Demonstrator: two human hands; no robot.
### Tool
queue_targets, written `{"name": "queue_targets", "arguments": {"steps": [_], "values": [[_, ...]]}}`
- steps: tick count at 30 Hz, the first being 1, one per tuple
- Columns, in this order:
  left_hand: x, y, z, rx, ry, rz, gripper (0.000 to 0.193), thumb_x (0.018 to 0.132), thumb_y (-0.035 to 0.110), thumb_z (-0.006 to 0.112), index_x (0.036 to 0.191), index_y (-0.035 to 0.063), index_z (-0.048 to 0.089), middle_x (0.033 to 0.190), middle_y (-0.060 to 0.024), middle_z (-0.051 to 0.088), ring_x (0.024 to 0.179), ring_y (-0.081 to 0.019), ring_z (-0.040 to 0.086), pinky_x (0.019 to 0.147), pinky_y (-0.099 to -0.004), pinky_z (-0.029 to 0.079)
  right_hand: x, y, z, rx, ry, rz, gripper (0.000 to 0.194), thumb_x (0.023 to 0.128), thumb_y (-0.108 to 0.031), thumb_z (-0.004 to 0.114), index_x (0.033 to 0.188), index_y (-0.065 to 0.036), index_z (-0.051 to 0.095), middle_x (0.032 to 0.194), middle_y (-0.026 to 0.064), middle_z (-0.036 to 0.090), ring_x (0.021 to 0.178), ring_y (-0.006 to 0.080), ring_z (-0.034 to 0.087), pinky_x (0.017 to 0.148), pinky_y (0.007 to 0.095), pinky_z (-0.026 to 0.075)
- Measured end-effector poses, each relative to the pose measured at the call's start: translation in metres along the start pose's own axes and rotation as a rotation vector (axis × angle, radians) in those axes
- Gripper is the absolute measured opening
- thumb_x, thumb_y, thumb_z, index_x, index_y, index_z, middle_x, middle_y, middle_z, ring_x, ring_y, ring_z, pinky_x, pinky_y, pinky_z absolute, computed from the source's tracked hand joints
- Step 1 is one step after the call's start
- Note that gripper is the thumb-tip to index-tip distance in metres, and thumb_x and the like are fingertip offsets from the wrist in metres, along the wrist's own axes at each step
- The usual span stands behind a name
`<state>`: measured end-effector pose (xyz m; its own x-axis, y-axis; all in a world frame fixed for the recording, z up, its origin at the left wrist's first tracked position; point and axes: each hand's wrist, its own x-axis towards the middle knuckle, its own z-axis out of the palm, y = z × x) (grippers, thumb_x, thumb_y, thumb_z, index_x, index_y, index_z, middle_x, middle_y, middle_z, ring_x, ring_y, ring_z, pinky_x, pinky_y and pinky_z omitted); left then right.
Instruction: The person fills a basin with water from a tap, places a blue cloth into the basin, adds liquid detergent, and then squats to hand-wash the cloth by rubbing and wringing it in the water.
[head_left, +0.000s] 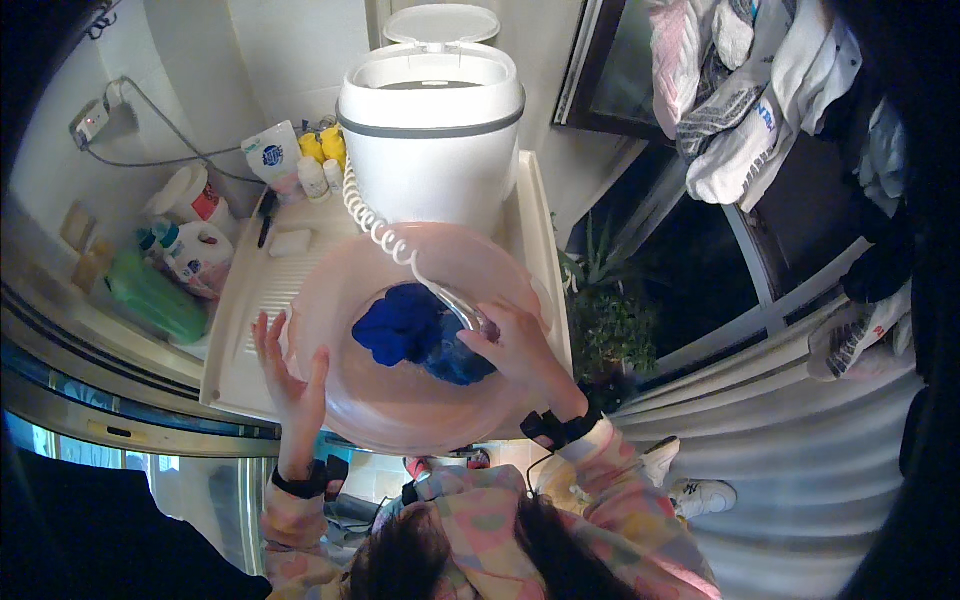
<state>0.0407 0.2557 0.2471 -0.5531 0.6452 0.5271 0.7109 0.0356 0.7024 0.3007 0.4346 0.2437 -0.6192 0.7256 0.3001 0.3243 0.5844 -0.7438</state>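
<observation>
A pink plastic basin (375, 416) sits on a ribbed washboard sink top (251, 352). In it lies a crumpled blue cloth (397, 330), its right part looking wet and darker. My right hand (510, 337) is closed around a silver spray head (463, 309) over the basin's right side. A white coiled hose (382, 236) runs from that head up past a white mini washing machine (431, 157). At the basin's left rim my left hand (292, 367) is raised with its fingers apart and holds nothing; whether it touches the rim I cannot tell.
The machine's lid (441, 24) stands up. Left are a soap bar (290, 242), a black-handled brush (266, 217), a detergent pouch (274, 157), a white jug (196, 255) and a green bottle (157, 296). Socks (727, 142) hang upper right, above a potted plant (611, 315).
</observation>
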Motion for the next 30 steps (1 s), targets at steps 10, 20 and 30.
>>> {"name": "queue_targets", "arguments": {"steps": [10, 20, 30], "values": [[0.002, 0.008, 0.006, 0.208, -0.253, 0.132, 0.050, 0.076, 0.016, 0.074, 0.123, 0.0066, 0.059, 0.143, -0.0190, 0.044, 0.135, -0.0394, 0.039, 0.107, -0.0487, 0.035, -0.002, -0.007, -0.003, 0.019, 0.021, 0.046, 0.032, 0.081, -0.028, 0.074, 0.085, 0.001, 0.061, 0.071, 0.0115, 0.055, 0.062, 0.0245, 0.056, 0.058, 0.0364, 0.044], [0.002, 0.011, 0.004, 0.198, -0.283, 0.124, 0.043, 0.076, 0.021, 0.075, 0.115, 0.0064, 0.064, 0.125, -0.0173, 0.059, 0.118, -0.0375, 0.054, 0.097, -0.0442, 0.045, -0.001, -0.009, 0.001, 0.049, 0.078, 0.028, 0.031, 0.080, -0.025, 0.076, 0.083, 0.002, 0.060, 0.071, 0.0099, 0.054, 0.058, 0.0212, 0.053, 0.056, 0.0337, 0.043], [-0.003, -0.007, 0.009, 0.231, -0.221, 0.259, 0.039, 0.076, 0.017, 0.075, 0.111, 0.0052, 0.064, 0.123, -0.0165, 0.062, 0.113, -0.0352, 0.058, 0.098, -0.0437, 0.045, 0.001, -0.011, 0.000, -0.034, 0.037, 0.041, 0.032, 0.083, -0.026, 0.074, 0.081, 0.002, 0.059, 0.066, 0.0094, 0.055, 0.058, 0.0195, 0.052, 0.056, 0.0344, 0.042]]}}
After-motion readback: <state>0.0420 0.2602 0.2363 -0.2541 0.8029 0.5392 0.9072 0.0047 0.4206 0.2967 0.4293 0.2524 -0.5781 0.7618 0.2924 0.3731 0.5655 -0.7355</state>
